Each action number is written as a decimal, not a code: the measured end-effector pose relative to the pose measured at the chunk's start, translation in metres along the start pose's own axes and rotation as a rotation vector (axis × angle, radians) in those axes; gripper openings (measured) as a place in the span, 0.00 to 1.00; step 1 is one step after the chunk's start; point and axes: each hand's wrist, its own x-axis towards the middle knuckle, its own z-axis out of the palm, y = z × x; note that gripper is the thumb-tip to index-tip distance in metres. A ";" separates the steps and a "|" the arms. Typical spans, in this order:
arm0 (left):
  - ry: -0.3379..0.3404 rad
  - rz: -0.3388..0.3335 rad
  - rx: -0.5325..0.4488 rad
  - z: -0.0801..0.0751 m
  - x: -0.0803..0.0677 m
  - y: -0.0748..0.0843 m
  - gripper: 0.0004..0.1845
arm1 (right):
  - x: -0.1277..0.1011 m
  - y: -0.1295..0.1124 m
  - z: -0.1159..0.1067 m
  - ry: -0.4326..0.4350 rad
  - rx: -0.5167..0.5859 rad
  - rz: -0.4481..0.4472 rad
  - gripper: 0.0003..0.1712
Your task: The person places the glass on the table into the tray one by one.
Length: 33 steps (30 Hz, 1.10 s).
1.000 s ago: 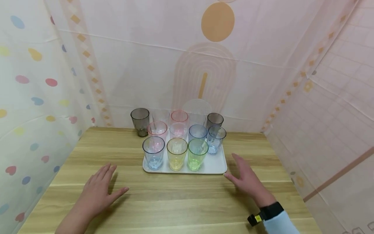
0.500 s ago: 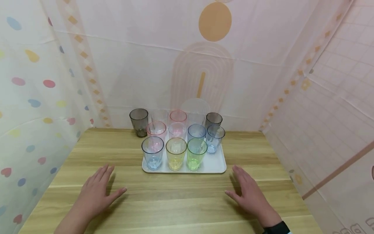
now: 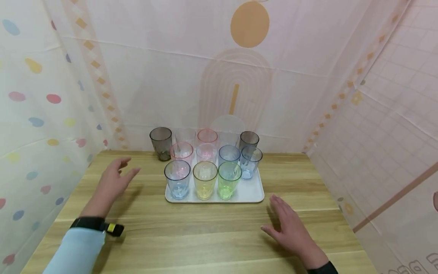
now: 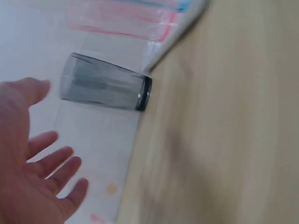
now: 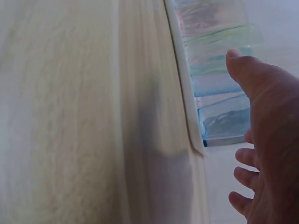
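A grey smoked drinking glass stands upright on the wood just beyond the tray's back left corner. My left hand is raised over the table left of it, fingers loosely bent, holding nothing. In the left wrist view that hand is apart from the grey glass. Several coloured glasses stand on a white tray, among them a blue glass, a yellow glass and a green glass along the front. My right hand hovers near the tray's front right corner, fingers extended, touching nothing.
Behind these stand a pink glass, a bluish glass and another grey glass at the back right. Some clear glasses at the back are faint. A patterned curtain borders the wooden table at the back and sides.
My left hand has moved forward and up, closer to the left grey glass. My right hand has drawn back slightly from the tray's corner. The glasses stay in place.
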 end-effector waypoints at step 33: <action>0.015 0.025 -0.301 0.045 0.117 0.014 0.57 | -0.006 -0.010 -0.011 -0.018 0.063 0.053 0.60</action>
